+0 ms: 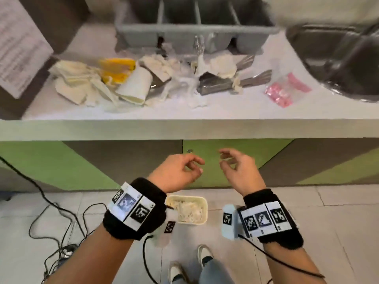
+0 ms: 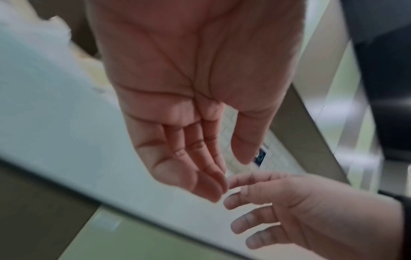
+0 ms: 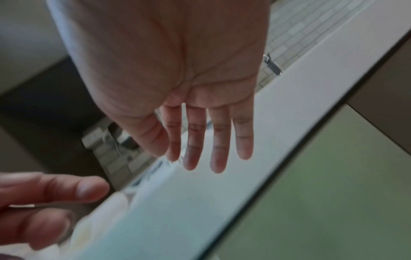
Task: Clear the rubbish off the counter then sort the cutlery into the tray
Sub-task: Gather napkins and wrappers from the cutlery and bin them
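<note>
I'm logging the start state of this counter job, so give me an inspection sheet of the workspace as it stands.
Surface: white counter, rubbish and cutlery spread along its middle.
Job's things: grey cutlery tray at the back, four compartments, contents blurred; forks lying among the tissues; bin on the floor, tissue already inside.
Clutter: crumpled tissues, paper cup on its side, yellow wrapper, pink packet.
Grippers: left hand and right hand both empty, fingers relaxed, below the counter edge.
Cables: black cables loose on the floor at left.
Surroundings: sink at right, green cupboard fronts, tiled floor.
</note>
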